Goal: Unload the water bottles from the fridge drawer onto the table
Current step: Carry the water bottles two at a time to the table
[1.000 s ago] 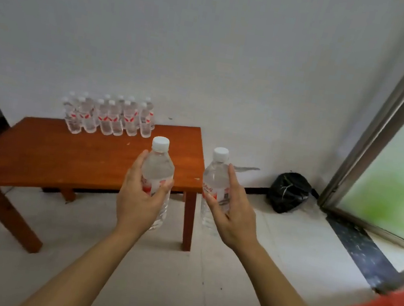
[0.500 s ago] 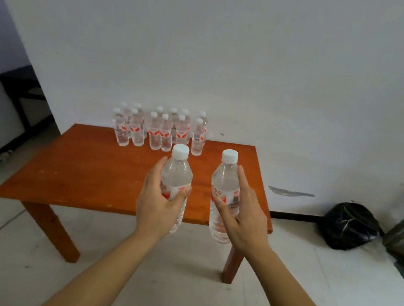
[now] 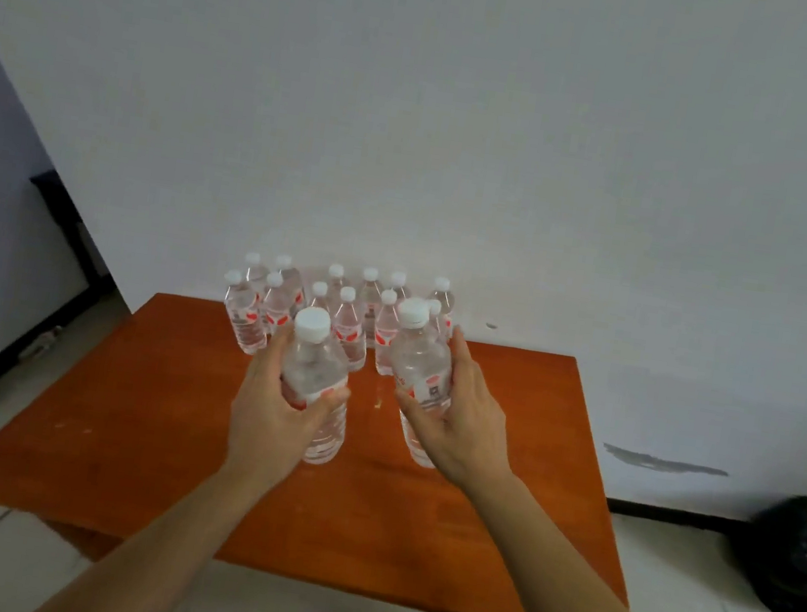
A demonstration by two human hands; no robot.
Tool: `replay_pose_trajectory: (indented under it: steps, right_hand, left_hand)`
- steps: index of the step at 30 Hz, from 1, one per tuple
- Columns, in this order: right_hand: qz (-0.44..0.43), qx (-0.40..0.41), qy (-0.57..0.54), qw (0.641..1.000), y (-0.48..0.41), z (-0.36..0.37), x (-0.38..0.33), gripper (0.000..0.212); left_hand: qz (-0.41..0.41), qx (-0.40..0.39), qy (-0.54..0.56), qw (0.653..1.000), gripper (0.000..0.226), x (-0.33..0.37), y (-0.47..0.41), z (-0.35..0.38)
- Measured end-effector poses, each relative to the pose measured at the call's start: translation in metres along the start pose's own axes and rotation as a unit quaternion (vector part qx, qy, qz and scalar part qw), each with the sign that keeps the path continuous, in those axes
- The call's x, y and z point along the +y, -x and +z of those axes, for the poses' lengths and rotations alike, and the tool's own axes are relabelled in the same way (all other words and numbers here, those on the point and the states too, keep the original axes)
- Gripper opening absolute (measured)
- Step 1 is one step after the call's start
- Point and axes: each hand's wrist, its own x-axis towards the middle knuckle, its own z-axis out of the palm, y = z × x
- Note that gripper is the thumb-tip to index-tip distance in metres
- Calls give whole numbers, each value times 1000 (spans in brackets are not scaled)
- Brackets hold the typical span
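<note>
My left hand (image 3: 271, 417) grips a clear water bottle (image 3: 315, 381) with a white cap and a red label. A second bottle of the same kind (image 3: 420, 375) is held upright in my right hand (image 3: 462, 425). Both bottles hang above the middle of the orange-brown wooden table (image 3: 156, 426), just in front of a cluster of several identical bottles (image 3: 255, 316) standing at the table's far edge by the wall. The fridge drawer is out of view.
A white wall rises right behind the table. A black bag (image 3: 802, 554) lies on the floor at the right, and a dark piece of furniture (image 3: 56, 215) stands at the left. Pale floor tiles surround the table.
The view has closed in on the table. Both hands have carried their bottles forward, from in front of the near edge to over the tabletop close to the standing bottles.
</note>
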Motion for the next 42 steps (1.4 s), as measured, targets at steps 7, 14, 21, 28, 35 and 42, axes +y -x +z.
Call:
replay_pose_trajectory:
  steps: [7,14,21,28,35,42]
  right_hand:
    - [-34,-65,22,997,-87,88,-13,88]
    - [54,-129,72,988,-130,197,-35,83]
    - [172,-155,74,970,-168,296,-72,73]
    - [243,-174,25,954,-185,359,-82,58]
    - [272,-177,-5,946,-197,391,-63,66]
    - [301,-202,-40,931,-198,398,-48,72]
  left_hand:
    - [-63,23,-30,997,82,-77,-82,-14]
    - [-136,-26,-54,989,82,-204,-163,-30]
    - [-145,-124,-86,978,78,-307,-242,-51]
    - [-136,-189,-71,970,71,-363,-281,-44]
    - [-136,-266,-48,953,68,-388,-302,-30]
    - [-135,-326,-46,935,83,-407,-314,-28]
